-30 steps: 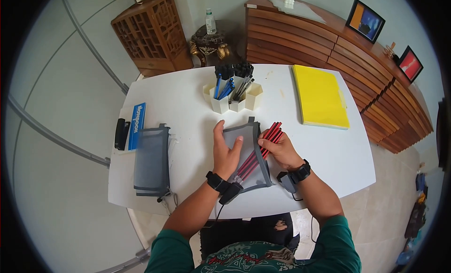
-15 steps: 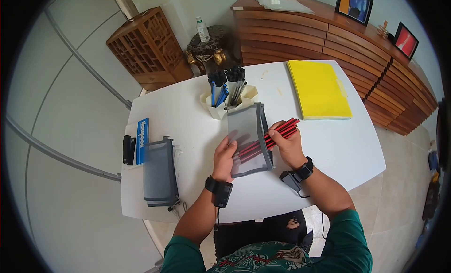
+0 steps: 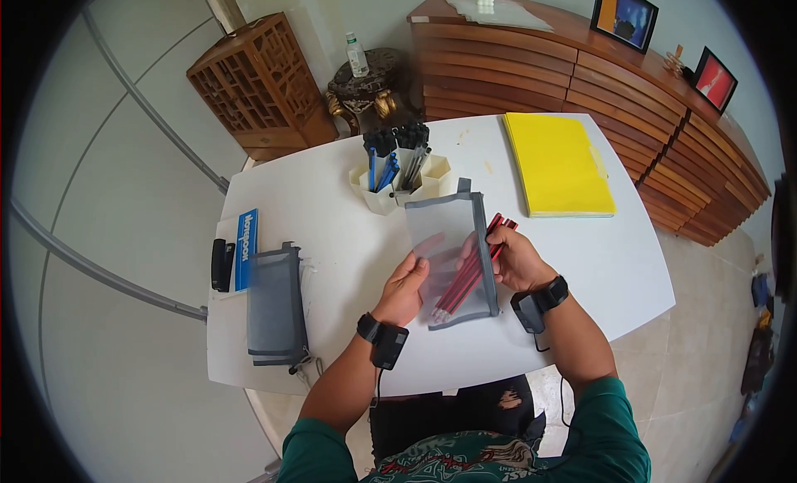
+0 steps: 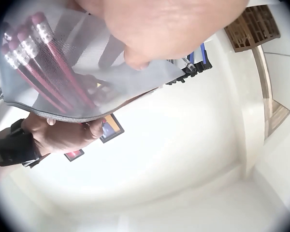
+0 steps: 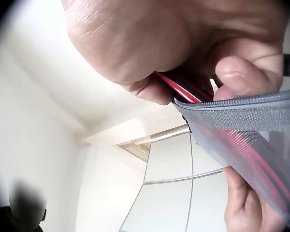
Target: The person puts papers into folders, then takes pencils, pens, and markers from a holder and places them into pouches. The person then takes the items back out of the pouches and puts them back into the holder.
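A grey mesh zipper pouch (image 3: 436, 221) is held up over the table, its zipped side turned to the right. My left hand (image 3: 402, 294) grips its left side, thumb in front and fingers showing through the mesh behind. At the zipper opening, my right hand (image 3: 525, 260) holds a bundle of red-and-black pencils (image 3: 459, 289). Most of their length lies inside the pouch, while their other ends stick out past the zipper. Pink erasers with silver ferrules (image 4: 30, 47) show through the mesh at the lower end. In the right wrist view, fingers lie along the zipper edge (image 5: 241, 102).
A cream pen holder (image 3: 378, 199) with blue and black pens stands behind the pouch. At left lie another grey pouch (image 3: 276, 308), a blue notebook box (image 3: 246, 249) and a black stapler (image 3: 222, 265). Yellow folders (image 3: 558, 166) lie at the back right.
The pencils have slid further into the pouch, down to its lower edge. My left hand has gone from spread fingers to gripping the pouch's left side. The right hand has shifted to the right.
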A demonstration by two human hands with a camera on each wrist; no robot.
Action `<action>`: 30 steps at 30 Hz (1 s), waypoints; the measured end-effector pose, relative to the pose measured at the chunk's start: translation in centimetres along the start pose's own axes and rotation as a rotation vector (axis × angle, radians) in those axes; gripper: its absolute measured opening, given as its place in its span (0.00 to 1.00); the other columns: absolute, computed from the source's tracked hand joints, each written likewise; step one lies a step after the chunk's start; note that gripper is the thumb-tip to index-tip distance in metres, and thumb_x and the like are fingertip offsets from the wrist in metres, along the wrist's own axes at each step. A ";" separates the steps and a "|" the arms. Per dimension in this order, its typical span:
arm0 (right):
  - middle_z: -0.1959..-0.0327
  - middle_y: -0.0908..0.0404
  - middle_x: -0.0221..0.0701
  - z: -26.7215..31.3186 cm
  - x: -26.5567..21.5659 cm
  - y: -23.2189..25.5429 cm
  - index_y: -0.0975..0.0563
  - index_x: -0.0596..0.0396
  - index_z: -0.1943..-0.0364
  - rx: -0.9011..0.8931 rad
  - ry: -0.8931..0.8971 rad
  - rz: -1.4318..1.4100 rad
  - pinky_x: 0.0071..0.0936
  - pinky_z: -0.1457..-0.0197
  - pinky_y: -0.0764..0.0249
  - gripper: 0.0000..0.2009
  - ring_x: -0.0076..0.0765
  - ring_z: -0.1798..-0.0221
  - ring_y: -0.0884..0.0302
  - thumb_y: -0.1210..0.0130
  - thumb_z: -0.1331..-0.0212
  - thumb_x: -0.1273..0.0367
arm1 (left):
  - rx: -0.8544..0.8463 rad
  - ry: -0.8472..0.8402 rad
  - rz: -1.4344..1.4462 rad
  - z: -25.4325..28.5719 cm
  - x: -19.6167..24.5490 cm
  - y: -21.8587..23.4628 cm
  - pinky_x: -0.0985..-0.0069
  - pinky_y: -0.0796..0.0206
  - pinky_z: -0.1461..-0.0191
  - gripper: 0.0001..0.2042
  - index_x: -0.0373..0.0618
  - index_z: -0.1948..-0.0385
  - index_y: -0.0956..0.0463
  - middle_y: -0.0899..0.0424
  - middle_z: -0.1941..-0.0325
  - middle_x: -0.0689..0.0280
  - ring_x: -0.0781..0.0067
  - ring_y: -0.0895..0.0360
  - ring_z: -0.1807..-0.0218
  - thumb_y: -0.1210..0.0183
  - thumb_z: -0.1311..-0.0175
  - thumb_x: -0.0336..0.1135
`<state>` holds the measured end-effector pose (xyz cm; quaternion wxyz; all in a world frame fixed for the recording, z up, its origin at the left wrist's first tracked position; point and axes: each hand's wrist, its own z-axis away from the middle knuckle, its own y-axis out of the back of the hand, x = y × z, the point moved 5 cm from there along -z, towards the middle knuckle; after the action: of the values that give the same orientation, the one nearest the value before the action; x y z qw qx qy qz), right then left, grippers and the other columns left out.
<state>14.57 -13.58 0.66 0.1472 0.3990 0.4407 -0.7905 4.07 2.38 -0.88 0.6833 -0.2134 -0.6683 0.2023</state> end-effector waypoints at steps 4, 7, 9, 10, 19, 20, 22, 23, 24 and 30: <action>0.65 0.13 0.39 0.6 -0.5 -0.9 0.21 0.65 0.49 -0.064 0.004 -0.001 0.21 0.78 0.27 0.19 0.25 0.77 0.20 0.55 0.38 0.69 | 0.037 0.070 -0.146 0.4 0.6 -0.3 0.66 0.39 0.25 0.23 0.43 0.25 0.45 0.33 0.28 0.56 0.66 0.32 0.29 0.61 0.19 0.33; 0.64 0.13 0.39 0.7 -0.5 -0.8 0.22 0.66 0.48 -0.092 0.008 0.064 0.22 0.77 0.26 0.19 0.25 0.76 0.19 0.56 0.37 0.70 | 0.017 0.189 0.007 0.7 0.5 -0.5 0.65 0.42 0.24 0.23 0.42 0.25 0.45 0.33 0.27 0.58 0.67 0.35 0.28 0.61 0.20 0.31; 0.63 0.13 0.38 0.8 -0.7 -0.1 0.21 0.65 0.48 -0.122 -0.013 0.089 0.22 0.77 0.26 0.18 0.25 0.77 0.20 0.56 0.36 0.70 | 0.007 0.189 0.007 0.6 0.2 -0.5 0.65 0.43 0.23 0.23 0.42 0.25 0.46 0.33 0.27 0.59 0.66 0.36 0.27 0.60 0.20 0.31; 0.61 0.13 0.38 0.8 -0.8 0.6 0.21 0.64 0.49 -0.138 -0.079 0.116 0.22 0.76 0.25 0.17 0.25 0.77 0.20 0.55 0.34 0.68 | -0.012 0.123 -0.009 0.5 -0.1 -0.3 0.64 0.42 0.24 0.24 0.42 0.25 0.46 0.34 0.27 0.59 0.66 0.35 0.28 0.59 0.20 0.31; 0.62 0.14 0.32 0.2 0.3 -1.2 0.19 0.62 0.53 0.065 0.161 0.446 0.19 0.68 0.25 0.13 0.24 0.70 0.20 0.36 0.40 0.71 | -0.206 0.174 -0.037 0.4 -1.5 -0.5 0.69 0.40 0.26 0.27 0.46 0.24 0.48 0.37 0.25 0.58 0.67 0.32 0.30 0.56 0.22 0.26; 0.63 0.15 0.31 0.3 0.3 -1.4 0.19 0.62 0.53 0.112 0.153 0.420 0.19 0.67 0.25 0.13 0.24 0.69 0.20 0.35 0.42 0.73 | -0.206 0.190 -0.046 0.3 -1.5 -0.6 0.68 0.38 0.27 0.28 0.46 0.23 0.49 0.36 0.26 0.57 0.66 0.30 0.31 0.55 0.24 0.24; 0.63 0.15 0.31 0.3 0.4 -1.5 0.19 0.62 0.53 0.135 0.150 0.408 0.19 0.66 0.25 0.13 0.24 0.68 0.19 0.35 0.41 0.72 | -0.205 0.169 -0.016 0.2 -1.1 -0.8 0.64 0.36 0.28 0.30 0.46 0.23 0.49 0.33 0.29 0.56 0.62 0.28 0.32 0.53 0.25 0.23; 0.63 0.15 0.31 0.3 0.4 -1.5 0.19 0.62 0.53 0.161 0.151 0.396 0.19 0.64 0.24 0.13 0.25 0.67 0.19 0.36 0.40 0.71 | -0.209 0.149 0.010 0.1 -0.8 -0.9 0.59 0.34 0.30 0.31 0.46 0.23 0.50 0.31 0.31 0.54 0.59 0.26 0.34 0.50 0.27 0.23; 0.63 0.15 0.31 0.2 0.4 -1.3 0.19 0.62 0.53 0.158 0.149 0.397 0.19 0.64 0.24 0.13 0.25 0.67 0.19 0.36 0.40 0.71 | -0.206 0.147 0.011 0.1 -0.6 -0.8 0.59 0.34 0.30 0.31 0.46 0.23 0.50 0.31 0.31 0.54 0.59 0.26 0.34 0.50 0.27 0.23; 0.65 0.15 0.31 0.4 0.5 -2.5 0.19 0.62 0.54 0.063 0.142 0.305 0.21 0.70 0.24 0.12 0.22 0.70 0.19 0.38 0.35 0.67 | -0.170 0.182 -0.015 0.1 -1.2 -0.7 0.59 0.31 0.32 0.30 0.45 0.26 0.44 0.26 0.36 0.57 0.61 0.24 0.37 0.50 0.30 0.20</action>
<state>12.61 -12.47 1.87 0.2211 0.5206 0.3595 -0.7422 3.91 1.08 -1.48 0.7220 -0.2830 -0.6200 0.1196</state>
